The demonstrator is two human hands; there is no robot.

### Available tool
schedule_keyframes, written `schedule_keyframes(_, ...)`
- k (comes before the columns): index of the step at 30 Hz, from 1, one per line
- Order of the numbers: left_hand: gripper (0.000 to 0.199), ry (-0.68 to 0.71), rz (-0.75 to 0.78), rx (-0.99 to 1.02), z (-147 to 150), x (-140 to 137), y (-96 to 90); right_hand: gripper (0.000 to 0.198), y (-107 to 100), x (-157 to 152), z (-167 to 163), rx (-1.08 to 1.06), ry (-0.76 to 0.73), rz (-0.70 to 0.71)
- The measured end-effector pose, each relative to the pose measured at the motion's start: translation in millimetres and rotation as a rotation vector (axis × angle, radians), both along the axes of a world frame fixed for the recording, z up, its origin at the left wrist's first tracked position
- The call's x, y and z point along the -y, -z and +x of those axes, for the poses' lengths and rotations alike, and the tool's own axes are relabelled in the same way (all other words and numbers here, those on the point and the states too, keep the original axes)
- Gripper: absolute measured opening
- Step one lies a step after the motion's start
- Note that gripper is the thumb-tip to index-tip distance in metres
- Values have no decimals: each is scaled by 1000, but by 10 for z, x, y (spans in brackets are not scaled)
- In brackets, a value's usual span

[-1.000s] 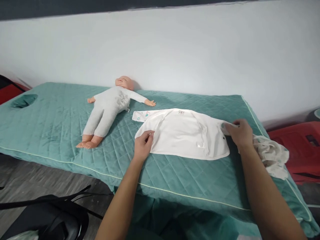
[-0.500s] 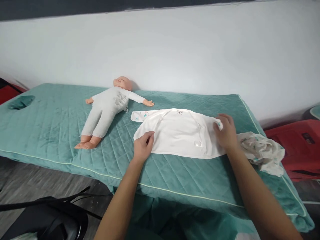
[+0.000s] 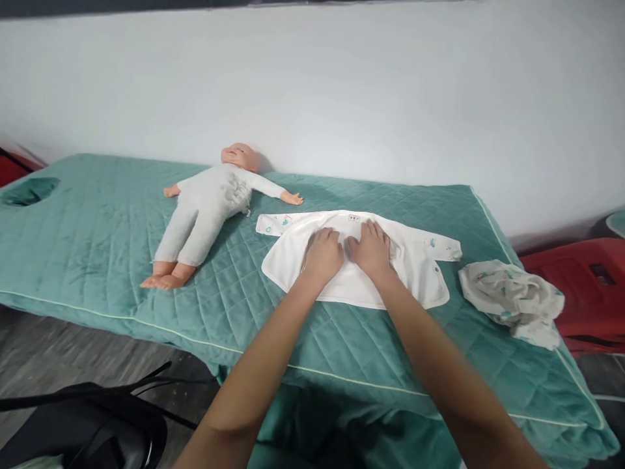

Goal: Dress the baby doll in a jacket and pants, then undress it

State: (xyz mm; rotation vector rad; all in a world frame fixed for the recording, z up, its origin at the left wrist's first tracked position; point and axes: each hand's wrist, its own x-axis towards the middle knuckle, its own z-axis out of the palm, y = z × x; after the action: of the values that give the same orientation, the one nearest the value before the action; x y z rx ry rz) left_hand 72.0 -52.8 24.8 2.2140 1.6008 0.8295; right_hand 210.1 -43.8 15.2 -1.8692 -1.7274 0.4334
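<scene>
A white baby shirt (image 3: 420, 280) is spread out on the bed, its printed sleeves stretched to both sides and a small label at the neck. My left hand (image 3: 323, 254) rests palm down on the middle of the shirt, its fingers lying on the cloth. Close beside it, my right hand (image 3: 372, 249) also lies on the shirt, the thumb apart from the fingers. Neither hand is lifting any fabric. To the left, a baby doll (image 3: 208, 205) with a cloth body lies on its back, apart from the shirt.
A crumpled printed cloth (image 3: 510, 299) sits at the right end of the green quilted bed (image 3: 107, 260). Beyond that end stands a red plastic chair or stool (image 3: 581, 273). The bed has a face hole (image 3: 32, 191) at far left. A black bag (image 3: 88, 423) is at lower left.
Both hands have moved inward from the shirt's sides onto its middle. My right hand has let go of the right sleeve, which now lies flat, stretched outward.
</scene>
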Motion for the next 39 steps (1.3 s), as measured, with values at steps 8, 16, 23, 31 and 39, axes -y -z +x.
schedule_keyframes(8, 44, -123, -35, -126, 186, -508, 129, 70, -15, -142, 103, 192, 73, -112)
schedule_keyframes(16, 59, -122, -48, -205, 238, -835, 108, 73, 61, -403, 199, 291, 62, 15)
schedule_keyframes(23, 63, -140, -58, -314, 227, -916, 168, 72, 138, -621, 278, 357, 5, 49)
schedule_keyframes(31, 63, -121, -89, -344, 239, -951, 217, 73, 111, -629, 237, 377, 9, -113)
schedule_keyframes(39, 63, -137, -115, -362, 267, -945, 190, 72, 105, -625, 234, 374, 0, -134)
